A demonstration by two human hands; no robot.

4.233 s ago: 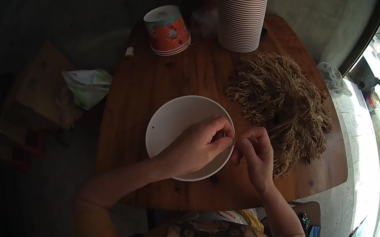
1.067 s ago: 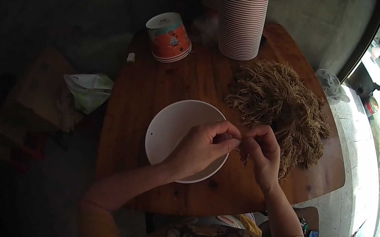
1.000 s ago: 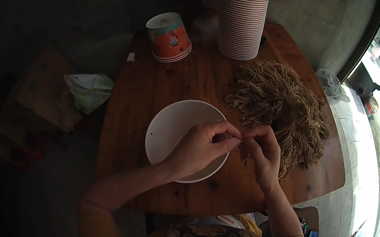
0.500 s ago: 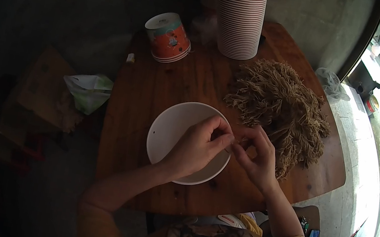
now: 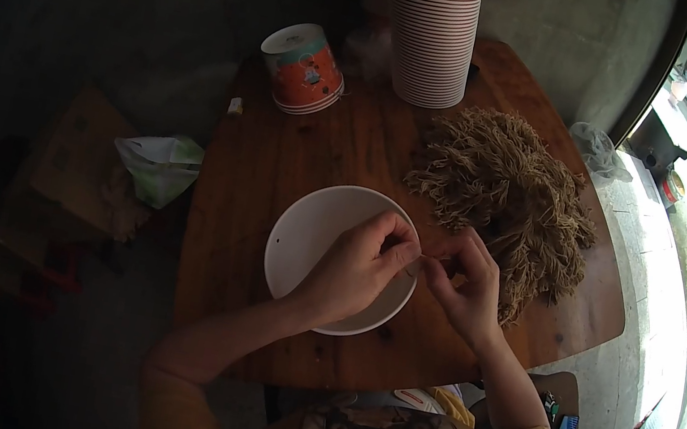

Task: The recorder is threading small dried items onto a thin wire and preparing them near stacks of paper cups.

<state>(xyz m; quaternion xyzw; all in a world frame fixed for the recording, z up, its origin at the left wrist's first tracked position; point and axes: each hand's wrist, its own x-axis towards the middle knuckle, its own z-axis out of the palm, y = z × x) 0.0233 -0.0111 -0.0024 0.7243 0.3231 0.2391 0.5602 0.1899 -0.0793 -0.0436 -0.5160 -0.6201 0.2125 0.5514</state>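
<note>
Both left hand (image 5: 361, 261) and right hand (image 5: 471, 292) look pinched (on what, I can't tell); the brown stringy bundle (image 5: 510, 197) seems light, brittle, best taken by strand-ends.

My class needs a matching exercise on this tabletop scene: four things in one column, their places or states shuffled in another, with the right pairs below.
Things
1. left hand
2. white bowl
3. stringy brown heap
4. orange-and-teal tubs

Places or states
A. round, with a small dark mark inside
B. upside down, rims lowest
C. over the white bowl, thumb and forefinger pinched
D. just beyond the right hand

Pairs: 1-C, 2-A, 3-D, 4-B
</note>
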